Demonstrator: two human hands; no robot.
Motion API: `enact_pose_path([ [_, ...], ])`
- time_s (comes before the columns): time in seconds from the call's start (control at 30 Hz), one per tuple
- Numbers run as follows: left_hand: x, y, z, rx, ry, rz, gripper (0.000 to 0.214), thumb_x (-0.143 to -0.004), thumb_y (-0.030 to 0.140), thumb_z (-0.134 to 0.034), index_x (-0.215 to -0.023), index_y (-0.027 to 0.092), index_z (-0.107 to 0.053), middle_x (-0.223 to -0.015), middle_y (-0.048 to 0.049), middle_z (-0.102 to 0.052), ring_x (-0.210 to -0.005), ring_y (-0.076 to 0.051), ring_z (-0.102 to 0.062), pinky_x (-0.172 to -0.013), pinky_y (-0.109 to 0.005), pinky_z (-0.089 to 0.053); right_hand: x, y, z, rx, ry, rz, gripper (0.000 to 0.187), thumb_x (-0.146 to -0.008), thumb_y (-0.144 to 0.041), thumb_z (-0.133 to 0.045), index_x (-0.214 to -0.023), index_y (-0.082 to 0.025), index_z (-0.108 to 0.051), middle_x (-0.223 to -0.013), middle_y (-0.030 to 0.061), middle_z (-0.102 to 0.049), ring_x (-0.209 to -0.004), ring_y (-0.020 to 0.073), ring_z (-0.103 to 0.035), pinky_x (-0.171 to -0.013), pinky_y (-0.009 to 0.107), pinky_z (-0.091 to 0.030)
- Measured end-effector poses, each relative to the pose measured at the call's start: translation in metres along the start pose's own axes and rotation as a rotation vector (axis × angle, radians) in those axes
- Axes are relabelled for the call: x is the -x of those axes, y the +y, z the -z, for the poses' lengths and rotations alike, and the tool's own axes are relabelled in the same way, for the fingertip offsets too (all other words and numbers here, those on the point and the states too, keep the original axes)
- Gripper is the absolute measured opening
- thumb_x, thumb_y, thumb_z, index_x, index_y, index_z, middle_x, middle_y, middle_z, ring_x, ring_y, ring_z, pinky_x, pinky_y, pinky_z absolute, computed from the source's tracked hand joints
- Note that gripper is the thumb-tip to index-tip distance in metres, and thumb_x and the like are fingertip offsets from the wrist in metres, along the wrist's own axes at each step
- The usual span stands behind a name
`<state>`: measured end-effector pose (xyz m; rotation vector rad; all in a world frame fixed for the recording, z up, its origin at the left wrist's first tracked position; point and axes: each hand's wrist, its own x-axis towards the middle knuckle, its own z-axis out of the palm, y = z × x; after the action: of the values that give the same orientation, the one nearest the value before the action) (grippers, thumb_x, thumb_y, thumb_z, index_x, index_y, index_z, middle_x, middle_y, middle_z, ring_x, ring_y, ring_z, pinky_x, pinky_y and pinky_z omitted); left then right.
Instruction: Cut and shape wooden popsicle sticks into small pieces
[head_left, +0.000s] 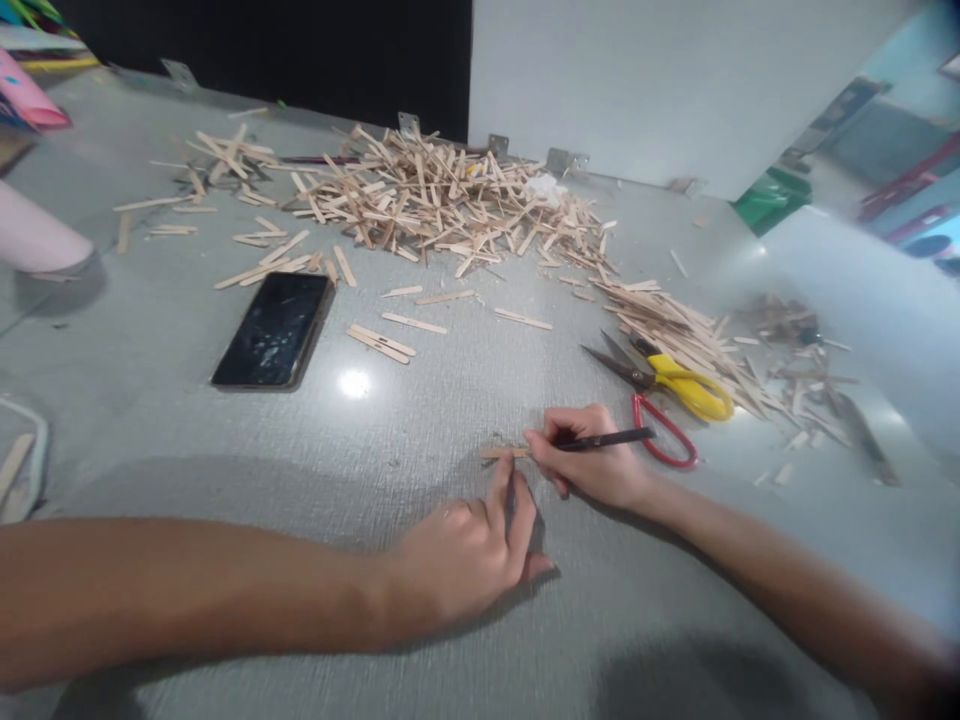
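A short wooden stick (501, 453) lies flat on the grey table (420, 420) in front of me. My left hand (469, 555) rests on the table just below it, fingers curled, with one fingertip pressing the stick down. My right hand (592, 455) is closed around a thin black pencil (611, 439), whose tip sits at the stick's right end. Scissors (664, 385) with one yellow and one red handle lie open just behind my right hand.
A big heap of wooden sticks (442, 195) covers the back of the table, with loose ones scattered forward. A black phone (274, 328) lies at the left. More sticks and offcuts (720, 345) lie at the right. A pink sleeve (37, 240) enters at far left.
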<state>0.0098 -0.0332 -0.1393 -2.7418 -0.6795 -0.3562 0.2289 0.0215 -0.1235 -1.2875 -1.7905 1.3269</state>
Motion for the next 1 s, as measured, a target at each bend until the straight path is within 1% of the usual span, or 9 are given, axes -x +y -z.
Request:
enact_pose_path([
  [0.3, -0.001, 0.001, 0.001, 0.003, -0.009, 0.026, 0.073, -0.113, 0.057, -0.037, -0.122, -0.006, -0.073, -0.120, -0.0427, -0.073, -0.049, -0.029, -0.075, -0.035, -0.032, -0.051, 0.000, -0.002, 0.002, 0.004, -0.016, 0.001, 0.044, -0.102, -0.034, -0.069, -0.062, -0.022, -0.054, -0.044, -0.0049, -0.057, -0.036, 0.0092, -0.051, -0.039, 0.021, -0.037],
  [0.5, -0.001, 0.000, 0.003, -0.026, -0.005, 0.009, 0.074, -0.111, 0.060, -0.042, -0.122, -0.007, -0.074, -0.118, -0.0424, -0.074, -0.047, -0.026, -0.074, -0.035, -0.031, -0.050, 0.000, -0.001, 0.000, -0.025, -0.010, 0.009, 0.046, -0.100, -0.037, -0.073, -0.061, -0.022, -0.053, -0.044, -0.0054, -0.056, -0.035, 0.0087, -0.052, -0.038, 0.020, -0.037],
  [0.57, -0.001, -0.001, 0.003, -0.029, -0.002, 0.006, 0.074, -0.111, 0.061, -0.044, -0.121, -0.006, -0.074, -0.118, -0.0419, -0.075, -0.049, -0.027, -0.075, -0.036, -0.031, -0.051, -0.001, -0.003, 0.004, -0.048, 0.042, 0.005, 0.045, -0.102, -0.041, -0.070, -0.064, -0.022, -0.054, -0.045, -0.0049, -0.058, -0.034, 0.0089, -0.050, -0.035, 0.021, -0.036],
  [0.63, -0.002, -0.002, 0.002, -0.027, 0.006, 0.004, 0.073, -0.110, 0.062, -0.046, -0.119, -0.006, -0.074, -0.118, -0.0417, -0.075, -0.048, -0.026, -0.075, -0.035, -0.030, -0.051, -0.002, -0.009, 0.011, -0.076, 0.145, 0.014, 0.041, -0.103, -0.043, -0.070, -0.070, -0.023, -0.057, -0.048, -0.0048, -0.060, -0.034, 0.0089, -0.049, -0.034, 0.021, -0.037],
  [0.7, -0.002, -0.002, 0.001, -0.025, 0.013, -0.001, 0.073, -0.108, 0.062, -0.049, -0.120, -0.006, -0.073, -0.117, -0.0421, -0.074, -0.045, -0.026, -0.073, -0.033, -0.030, -0.050, -0.003, -0.016, 0.018, -0.089, 0.234, 0.052, 0.036, -0.099, -0.042, -0.077, -0.075, -0.022, -0.061, -0.051, -0.0050, -0.062, -0.037, 0.0091, -0.050, -0.035, 0.021, -0.039],
  [0.77, -0.003, -0.002, 0.000, -0.023, 0.026, -0.004, 0.074, -0.108, 0.063, -0.050, -0.120, -0.007, -0.073, -0.116, -0.0426, -0.075, -0.042, -0.025, -0.071, -0.031, -0.030, -0.049, -0.003, -0.023, 0.023, -0.087, 0.253, 0.078, 0.035, -0.095, -0.040, -0.083, -0.074, -0.022, -0.062, -0.051, -0.0053, -0.060, -0.039, 0.0095, -0.051, -0.038, 0.021, -0.039],
  [0.83, -0.002, -0.002, -0.001, -0.017, 0.033, -0.005, 0.074, -0.108, 0.062, -0.049, -0.120, -0.007, -0.073, -0.114, -0.0430, -0.075, -0.041, -0.025, -0.070, -0.031, -0.031, -0.048, -0.002, -0.025, 0.021, -0.098, 0.192, 0.048, 0.034, -0.096, -0.038, -0.082, -0.074, -0.022, -0.061, -0.051, -0.0058, -0.059, -0.041, 0.0097, -0.052, -0.039, 0.021, -0.039],
  [0.9, -0.002, -0.001, -0.001, -0.010, 0.022, 0.002, 0.075, -0.109, 0.061, -0.047, -0.121, -0.008, -0.073, -0.115, -0.0434, -0.074, -0.042, -0.026, -0.071, -0.031, -0.032, -0.049, -0.001, -0.022, 0.014, -0.119, 0.103, -0.024, 0.033, -0.098, -0.038, -0.079, -0.076, -0.022, -0.060, -0.052, -0.0058, -0.060, -0.042, 0.0098, -0.052, -0.039, 0.021, -0.039],
  [1.0, -0.001, 0.000, -0.001, 0.000, 0.005, -0.001, 0.076, -0.111, 0.060, -0.043, -0.123, -0.010, -0.072, -0.118, -0.0444, -0.073, -0.052, -0.031, -0.077, -0.034, -0.033, -0.053, -0.001, -0.013, 0.003, -0.093, 0.007, -0.073, 0.037, -0.099, -0.040, -0.076, -0.073, -0.022, -0.059, -0.051, -0.0046, -0.062, -0.040, 0.0099, -0.054, -0.039, 0.020, -0.039],
])
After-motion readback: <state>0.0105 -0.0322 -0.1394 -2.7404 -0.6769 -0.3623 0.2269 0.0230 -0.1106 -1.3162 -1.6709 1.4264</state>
